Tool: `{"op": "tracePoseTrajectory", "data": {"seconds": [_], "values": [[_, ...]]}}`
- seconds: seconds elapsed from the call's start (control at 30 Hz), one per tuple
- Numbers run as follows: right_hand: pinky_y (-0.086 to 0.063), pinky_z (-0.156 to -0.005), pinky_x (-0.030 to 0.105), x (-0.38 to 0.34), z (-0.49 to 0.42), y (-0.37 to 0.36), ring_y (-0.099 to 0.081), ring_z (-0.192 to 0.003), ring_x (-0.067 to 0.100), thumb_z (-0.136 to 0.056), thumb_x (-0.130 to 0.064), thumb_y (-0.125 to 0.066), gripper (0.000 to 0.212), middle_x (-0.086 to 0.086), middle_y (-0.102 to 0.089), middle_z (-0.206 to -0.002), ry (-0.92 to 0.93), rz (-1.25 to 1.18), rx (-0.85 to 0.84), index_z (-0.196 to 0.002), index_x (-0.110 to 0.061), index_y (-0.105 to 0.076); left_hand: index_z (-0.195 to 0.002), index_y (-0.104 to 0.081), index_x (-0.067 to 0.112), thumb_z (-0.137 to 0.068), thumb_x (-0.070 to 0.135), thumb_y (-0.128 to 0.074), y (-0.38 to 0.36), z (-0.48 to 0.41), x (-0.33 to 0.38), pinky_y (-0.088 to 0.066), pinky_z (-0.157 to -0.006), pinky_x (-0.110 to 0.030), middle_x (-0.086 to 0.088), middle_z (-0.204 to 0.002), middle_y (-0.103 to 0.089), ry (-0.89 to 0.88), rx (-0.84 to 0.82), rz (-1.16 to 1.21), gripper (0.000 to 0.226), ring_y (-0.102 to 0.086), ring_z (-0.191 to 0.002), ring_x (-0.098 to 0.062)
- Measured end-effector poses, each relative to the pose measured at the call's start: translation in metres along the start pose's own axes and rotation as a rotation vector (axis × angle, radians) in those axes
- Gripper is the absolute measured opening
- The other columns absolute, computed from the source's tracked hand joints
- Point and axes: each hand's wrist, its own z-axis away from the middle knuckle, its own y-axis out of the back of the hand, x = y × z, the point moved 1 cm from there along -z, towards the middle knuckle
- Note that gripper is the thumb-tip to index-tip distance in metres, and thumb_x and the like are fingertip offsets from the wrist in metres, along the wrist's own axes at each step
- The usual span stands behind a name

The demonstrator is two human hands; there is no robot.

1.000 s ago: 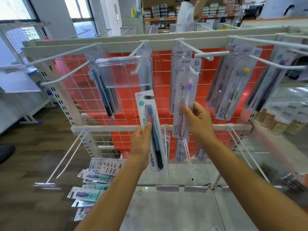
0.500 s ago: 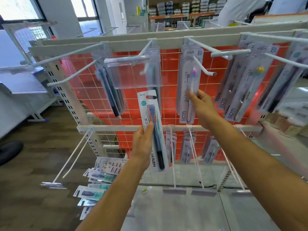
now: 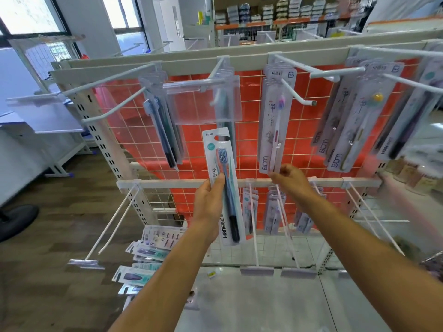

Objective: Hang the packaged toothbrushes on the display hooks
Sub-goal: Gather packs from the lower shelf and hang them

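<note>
A packaged toothbrush (image 3: 224, 185) is standing upright in our left hand (image 3: 209, 207), fingers grasping its lower half so the hang slot faces the upper hooks, while our right hand (image 3: 291, 179), fingers loosely curled and empty, is hovering just under the pink-brush pack (image 3: 275, 125) hanging on its hook (image 3: 297, 98).

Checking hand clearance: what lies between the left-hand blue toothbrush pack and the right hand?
Head view: between the white-carded blue toothbrush pack in the left hand and the right hand, only red mesh backing and the white crossbar.

Two hands (image 3: 211, 207), one held toothbrush pack (image 3: 224, 185)
</note>
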Motion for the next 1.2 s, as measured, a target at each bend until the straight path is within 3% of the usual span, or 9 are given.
{"op": "tracePoseTrajectory", "data": {"seconds": [0.17, 0.23, 0.33, 0.43, 0.6, 0.73, 0.83, 1.0, 1.2], "values": [[-0.048, -0.096, 0.048, 0.023, 0.018, -0.008, -0.059, -0.105, 0.032, -0.095, -0.017, -0.058, 0.015, 0.013, -0.063, -0.099, -0.157, 0.091, -0.005, -0.095, -0.002, -0.062, -0.109, -0.067, 0.015, -0.100, 0.035, -0.048, 0.002, 0.003, 0.000, -0.054, -0.091, -0.053, -0.013, -0.108, -0.072, 0.007, -0.008, 0.006, 0.029, -0.068, -0.102, -0.033], [-0.049, -0.090, 0.044, 0.027, 0.024, -0.013, -0.060, -0.102, 0.031, -0.096, -0.014, -0.054, 0.018, 0.016, -0.064, -0.101, -0.180, 0.105, -0.021, -0.096, 0.001, -0.065, -0.108, -0.068, 0.014, -0.100, 0.036, -0.049, 0.003, 0.004, 0.000, -0.054, -0.092, -0.053, -0.014, -0.108, -0.072, 0.007, -0.010, 0.011, 0.030, -0.068, -0.103, -0.034], [-0.052, -0.087, 0.043, 0.030, 0.032, -0.023, -0.062, -0.097, 0.028, -0.096, -0.016, -0.053, 0.018, 0.007, -0.065, -0.094, -0.169, 0.108, -0.014, -0.083, -0.015, -0.065, -0.109, -0.069, 0.013, -0.100, 0.036, -0.049, 0.005, 0.007, -0.001, -0.053, -0.094, -0.052, -0.014, -0.108, -0.072, 0.005, -0.010, 0.010, 0.032, -0.067, -0.104, -0.033], [-0.052, -0.085, 0.042, 0.026, 0.031, -0.027, -0.062, -0.099, 0.030, -0.094, -0.025, -0.057, 0.014, 0.005, -0.063, -0.095, -0.087, 0.078, 0.186, -0.099, -0.013, -0.059, -0.110, -0.069, 0.014, -0.099, 0.039, -0.049, 0.008, 0.010, -0.001, -0.052, -0.096, -0.051, -0.012, -0.108, -0.072, 0.001, -0.020, 0.007, 0.033, -0.067, -0.105, -0.031], [-0.046, -0.099, 0.045, -0.005, 0.011, -0.020, -0.049, -0.120, 0.028, -0.081, -0.044, -0.072, 0.072, 0.009, -0.048, -0.131, 0.019, 0.158, 0.461, -0.134, -0.009, -0.039, -0.109, -0.069, 0.014, -0.100, 0.039, -0.047, 0.015, 0.012, 0.000, -0.056, -0.086, -0.039, -0.009, -0.105, -0.073, -0.014, -0.027, -0.022, 0.034, -0.068, -0.102, -0.028], [-0.039, -0.108, 0.045, -0.027, -0.008, -0.020, -0.040, -0.131, 0.030, -0.076, -0.045, -0.076, 0.090, 0.012, -0.041, -0.142, 0.068, 0.170, 0.534, -0.142, -0.006, -0.030, -0.109, -0.068, 0.015, -0.101, 0.036, -0.047, 0.017, 0.017, 0.000, -0.054, -0.092, -0.042, -0.006, -0.102, -0.074, 0.003, -0.040, -0.011, 0.032, -0.068, -0.102, -0.027], [-0.040, -0.106, 0.045, -0.030, -0.015, -0.024, -0.043, -0.127, 0.030, -0.079, -0.044, -0.074, 0.081, 0.011, -0.045, -0.138, 0.081, 0.185, 0.531, -0.139, -0.007, -0.035, -0.108, -0.068, 0.012, -0.100, 0.038, -0.047, 0.019, 0.020, -0.001, -0.056, -0.089, -0.041, -0.008, -0.101, -0.074, 0.008, -0.054, -0.024, 0.035, -0.070, -0.098, -0.027], [-0.051, -0.087, 0.044, -0.022, -0.017, -0.023, -0.057, -0.101, 0.026, -0.088, -0.033, -0.065, 0.035, 0.004, -0.058, -0.107, 0.093, 0.163, 0.536, -0.111, -0.014, -0.049, -0.111, -0.067, 0.011, -0.101, 0.038, -0.046, 0.022, 0.022, -0.001, -0.056, -0.090, -0.041, -0.010, -0.104, -0.074, -0.006, -0.065, -0.044, 0.036, -0.071, -0.097, -0.026], [-0.050, -0.092, 0.045, -0.021, -0.009, 0.001, -0.055, -0.103, 0.027, -0.088, -0.026, -0.063, 0.033, 0.007, -0.055, -0.114, 0.139, 0.195, 0.632, -0.115, -0.011, -0.051, -0.107, -0.068, 0.014, -0.101, 0.037, -0.046, 0.013, 0.023, -0.003, -0.055, -0.088, -0.041, -0.008, -0.100, -0.074, -0.006, -0.079, -0.050, 0.032, -0.070, -0.096, -0.026]]}}
